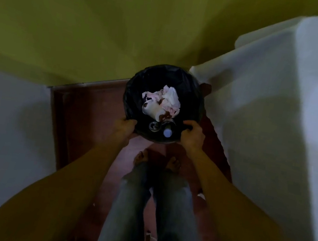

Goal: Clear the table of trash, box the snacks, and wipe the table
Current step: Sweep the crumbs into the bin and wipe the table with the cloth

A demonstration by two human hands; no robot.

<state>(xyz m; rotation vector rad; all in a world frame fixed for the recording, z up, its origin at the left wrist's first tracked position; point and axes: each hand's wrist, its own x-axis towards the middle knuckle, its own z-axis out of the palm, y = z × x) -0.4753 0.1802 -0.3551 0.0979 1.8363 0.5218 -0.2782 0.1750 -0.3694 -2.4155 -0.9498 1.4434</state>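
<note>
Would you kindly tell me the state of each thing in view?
Round bin lined with black bag: uncovered, partly filled.
Left hand: grips bin's near rim.
Right hand: grips bin's near rim.
Crumpled white-pink paper tissues: inside bin.
White paper cup: on its side, brown-stained.
Pale-capped bottle: capped, inside bin.

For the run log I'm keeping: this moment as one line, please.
trash bin: black-lined, holding crumpled tissues, paper cup, bottle; left hand: grips rim; right hand: grips rim

Round bin (191,92), lined with a black bag, is seen upright beside the white-draped table (272,120). Within are piled crumpled stained tissues (170,97), a tipped paper cup (153,109), a can (154,126), a capped bottle (167,132).
</note>
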